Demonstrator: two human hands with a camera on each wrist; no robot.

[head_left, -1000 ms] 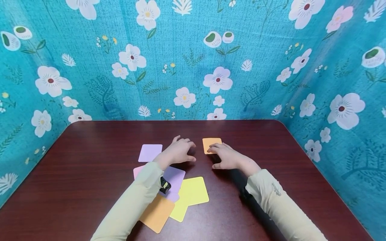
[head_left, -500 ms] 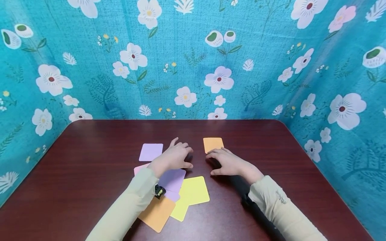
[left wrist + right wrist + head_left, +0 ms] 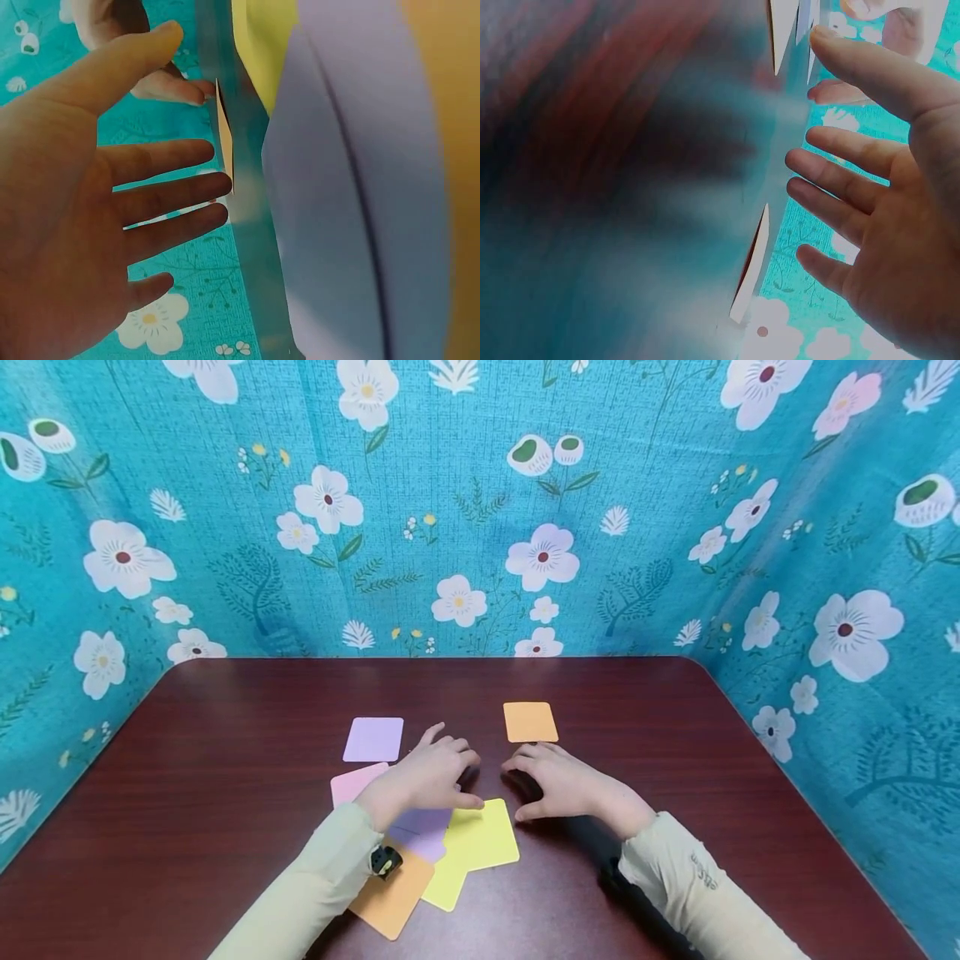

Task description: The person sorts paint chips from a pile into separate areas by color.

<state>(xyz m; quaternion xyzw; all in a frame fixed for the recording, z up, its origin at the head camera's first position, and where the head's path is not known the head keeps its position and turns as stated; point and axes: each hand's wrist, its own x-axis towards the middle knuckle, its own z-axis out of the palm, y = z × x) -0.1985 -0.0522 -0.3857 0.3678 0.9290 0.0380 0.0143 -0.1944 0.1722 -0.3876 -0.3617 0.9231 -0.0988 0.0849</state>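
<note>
On the dark red tabletop point(image 3: 225, 760) I see both hands hovering low, fingers relaxed and spread, holding nothing. Left hand point(image 3: 423, 772) sits over the loose pile, just above a purple card point(image 3: 422, 828) and beside a yellow card point(image 3: 480, 837); a pink card point(image 3: 352, 781) and an orange card point(image 3: 390, 897) also lie in that pile. Right hand point(image 3: 562, 781) is near the yellow card's far corner, apart from it. A lone orange card point(image 3: 530, 722) and a lone lilac card point(image 3: 373, 739) lie farther back, untouched.
</note>
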